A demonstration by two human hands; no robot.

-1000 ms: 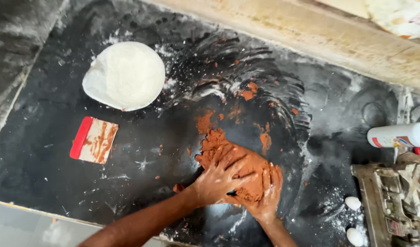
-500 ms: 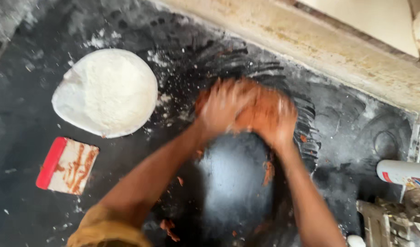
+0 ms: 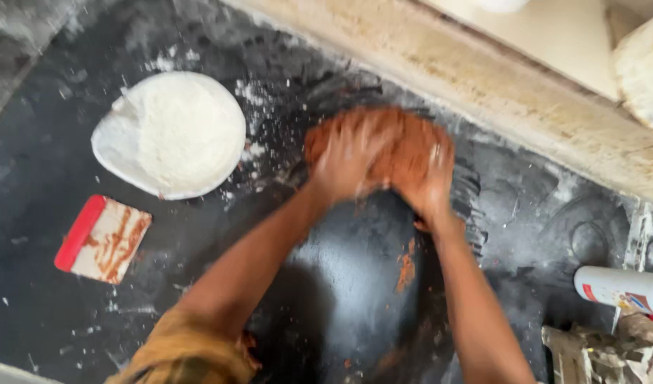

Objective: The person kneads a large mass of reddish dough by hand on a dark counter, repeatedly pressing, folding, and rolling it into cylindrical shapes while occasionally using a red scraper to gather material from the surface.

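Note:
A lump of reddish-brown dough (image 3: 390, 142) lies on the dark, flour-dusted work surface (image 3: 355, 284) near the far wall. My left hand (image 3: 348, 160) presses on its left side and my right hand (image 3: 429, 178) presses on its right side. Both hands are blurred by motion, with fingers spread over the dough. A smear of the same dough (image 3: 406, 269) sticks to the surface closer to me, between my forearms.
A white plate heaped with flour (image 3: 171, 135) sits to the left. A scraper with a red handle (image 3: 102, 238), streaked with dough, lies below it. At the right edge lies a white bottle (image 3: 622, 290) above a dirty metal device (image 3: 604, 352). A pale ledge (image 3: 526, 92) runs behind.
My hands have pushed the dough from the near middle of the surface away toward the far ledge. The view has shifted closer, and the plate and scraper now sit farther left.

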